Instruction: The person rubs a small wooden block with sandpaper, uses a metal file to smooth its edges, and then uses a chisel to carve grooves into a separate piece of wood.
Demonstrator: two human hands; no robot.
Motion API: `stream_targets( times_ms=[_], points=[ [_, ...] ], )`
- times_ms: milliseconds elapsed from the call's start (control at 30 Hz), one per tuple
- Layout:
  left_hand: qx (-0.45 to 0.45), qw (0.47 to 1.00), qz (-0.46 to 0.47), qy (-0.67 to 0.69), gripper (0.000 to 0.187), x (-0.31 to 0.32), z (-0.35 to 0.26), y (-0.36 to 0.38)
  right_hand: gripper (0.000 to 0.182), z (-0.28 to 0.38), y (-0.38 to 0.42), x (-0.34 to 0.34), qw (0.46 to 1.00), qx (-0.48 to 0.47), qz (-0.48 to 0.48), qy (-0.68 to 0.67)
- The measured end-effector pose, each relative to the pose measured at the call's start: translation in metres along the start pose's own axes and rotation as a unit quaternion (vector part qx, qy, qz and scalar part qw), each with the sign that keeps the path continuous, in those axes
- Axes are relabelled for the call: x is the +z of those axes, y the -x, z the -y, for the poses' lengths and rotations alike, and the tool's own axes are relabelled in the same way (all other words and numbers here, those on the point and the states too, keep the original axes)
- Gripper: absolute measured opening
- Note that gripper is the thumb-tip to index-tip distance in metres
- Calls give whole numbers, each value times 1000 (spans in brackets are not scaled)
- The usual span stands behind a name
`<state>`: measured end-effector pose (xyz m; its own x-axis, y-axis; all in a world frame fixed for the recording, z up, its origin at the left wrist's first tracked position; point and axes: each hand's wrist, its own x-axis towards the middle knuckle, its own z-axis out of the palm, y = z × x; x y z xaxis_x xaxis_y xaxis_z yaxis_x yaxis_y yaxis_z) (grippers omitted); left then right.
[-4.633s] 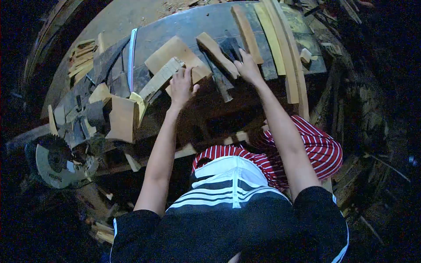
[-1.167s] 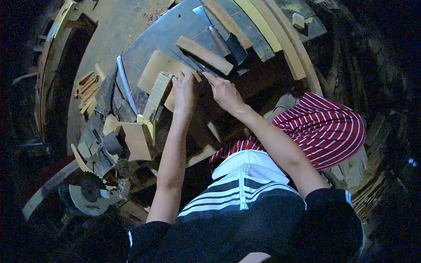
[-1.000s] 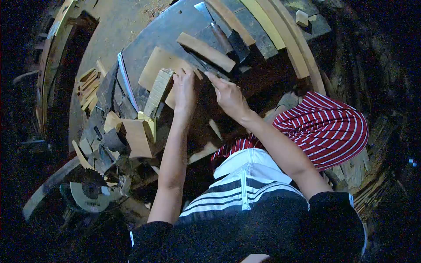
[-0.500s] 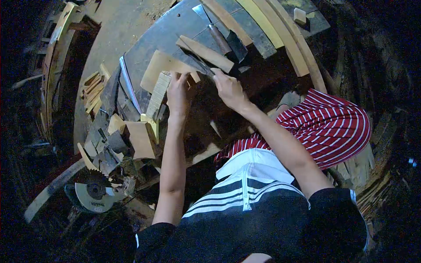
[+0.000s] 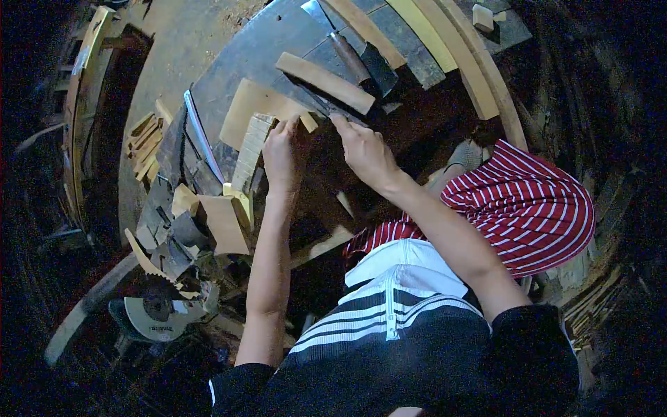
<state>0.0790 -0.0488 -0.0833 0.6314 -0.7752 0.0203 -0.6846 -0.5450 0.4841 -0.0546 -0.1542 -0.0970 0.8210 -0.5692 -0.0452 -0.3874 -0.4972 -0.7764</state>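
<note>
On the dark worktop (image 5: 240, 59) lies a ridged wooden block (image 5: 251, 151). Beside it, the left hand (image 5: 281, 156) has bent fingers, grip unclear; the right hand (image 5: 367, 153) is clenched around a thin dark tool (image 5: 320, 104)

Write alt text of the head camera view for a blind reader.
At a dark workbench, a person's right hand seems to hold a thin, dark tool; their left hand is beside a pale, ridged wooden block. Beyond lies a brown-handled metal blade; lower left, a grey circular saw.
</note>
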Motion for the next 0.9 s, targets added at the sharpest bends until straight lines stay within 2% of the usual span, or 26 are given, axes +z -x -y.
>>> stream_targets(
  times_ms=[67,233,300,333,367,433,500,567,667,767,800,900],
  points=[
    [-21,998,36,-47,33,-3,-6,2,32,-3,6,5,1000,14,24,9],
    [-13,999,28,-33,31,-7,-13,2,33,-15,-6,-2,999,-13,33,40],
    [-26,998,40,-43,30,-2,-6,2,33,4,0,-8,989,4,90,120],
    [-18,998,27,-45,29,5,3,2,12,3,5,1,991,-46,1,127],
    [-10,999,16,-48,29,4,3,3,12,1,6,5,991,-46,7,125],
    [-22,998,31,-52,30,1,-2,4,25,-5,-2,8,982,27,111,150],
    [-27,997,43,-56,30,-3,-5,2,21,-13,-5,12,985,22,101,137],
    [60,998,26,13,31,-4,1,2,18,-16,-9,9,986,5,94,134],
    [82,995,53,30,30,-6,5,0,14,-12,-11,-1,994,37,68,73],
    [66,995,67,33,28,-6,2,-2,13,-1,-3,-8,995,8,41,95],
    [67,995,66,34,28,-7,0,-5,13,0,0,-2,985,-1,58,161],
    [54,993,106,-2,27,-9,-1,-6,14,-4,-3,3,988,4,60,144]
  ],
)
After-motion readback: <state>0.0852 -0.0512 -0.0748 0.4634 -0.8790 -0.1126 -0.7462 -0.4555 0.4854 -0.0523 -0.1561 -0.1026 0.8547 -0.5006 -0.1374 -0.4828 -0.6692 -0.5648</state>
